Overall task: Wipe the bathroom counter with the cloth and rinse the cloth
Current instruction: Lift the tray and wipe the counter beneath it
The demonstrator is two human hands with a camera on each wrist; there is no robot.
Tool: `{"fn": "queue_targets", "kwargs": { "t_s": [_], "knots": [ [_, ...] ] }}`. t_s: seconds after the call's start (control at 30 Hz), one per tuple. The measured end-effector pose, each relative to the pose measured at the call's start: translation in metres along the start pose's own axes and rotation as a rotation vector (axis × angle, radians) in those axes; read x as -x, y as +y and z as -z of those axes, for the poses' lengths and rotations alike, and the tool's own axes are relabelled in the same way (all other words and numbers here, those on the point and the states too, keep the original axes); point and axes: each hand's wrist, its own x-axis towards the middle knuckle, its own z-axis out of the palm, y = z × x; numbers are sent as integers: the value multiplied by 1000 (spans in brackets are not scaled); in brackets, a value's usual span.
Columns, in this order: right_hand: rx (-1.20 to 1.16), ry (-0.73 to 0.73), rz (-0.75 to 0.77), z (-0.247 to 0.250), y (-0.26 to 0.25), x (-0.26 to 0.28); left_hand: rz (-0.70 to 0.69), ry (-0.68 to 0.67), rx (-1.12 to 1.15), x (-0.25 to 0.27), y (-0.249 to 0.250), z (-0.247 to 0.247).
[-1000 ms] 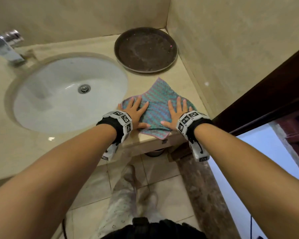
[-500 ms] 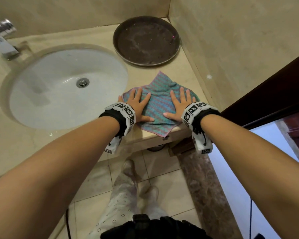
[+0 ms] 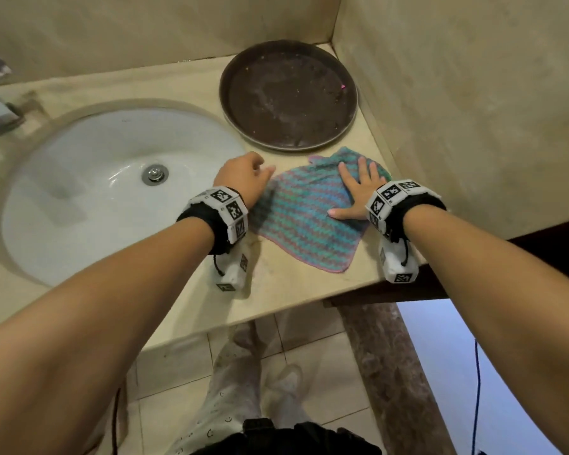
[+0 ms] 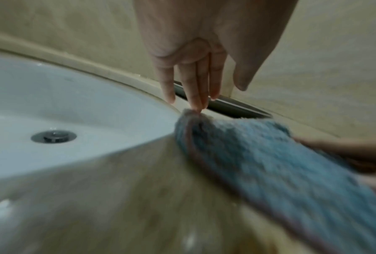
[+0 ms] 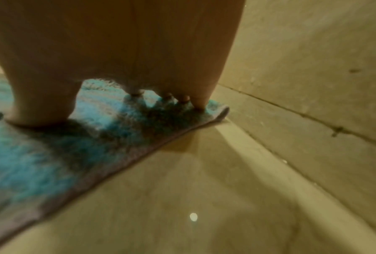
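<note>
- Beige counter, sink to the left.
- Cloth flat between sink and wall.
- Right hand spread flat, pressing it.
- Left hand, fingers loosely extended, touches the sink-side corner.

Both forearms bare. Each wrist carries a black band with white marker-printed blocks. Pale patterned trousers, dark waistband.
</note>
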Motion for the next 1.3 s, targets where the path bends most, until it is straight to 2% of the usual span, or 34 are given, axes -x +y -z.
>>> {"fn": "queue_targets", "kwargs": {
  "t_s": [0.07, 0.17, 0.23, 0.43, 0.7, 0.87, 0.97, 1.03, 1.3],
  "knots": [
    [-57, 10, -22, 5, -5, -3, 179, 49, 202, -23, -6, 5],
    [-102, 16, -79, 7, -14, -6, 470, -10, 696, -50, -10, 10],
    [-91, -1, -117, 6, -21, -9, 532, -45, 794, -63, -12, 10],
    [-114, -19, -169, 15, -29, -18, 495, -105, 717, -91, -22, 12],
    [-84, -35, -192, 16, -33, -22, 474, -88, 722, -103, -22, 25],
    [-74, -40, -174, 16, -30, -21, 566, 42, 818, -91, -26, 21],
    [-59, -35, -168, 16, -28, -23, 563, 54, 917, -81, -31, 26],
    [-42, -36, -167, 17, -28, -22, 553, 106, 961, -73, -34, 32],
    [-69, 10, -208, 20, -40, -23, 574, 313, 897, -39, -82, 66]
  ]
}}
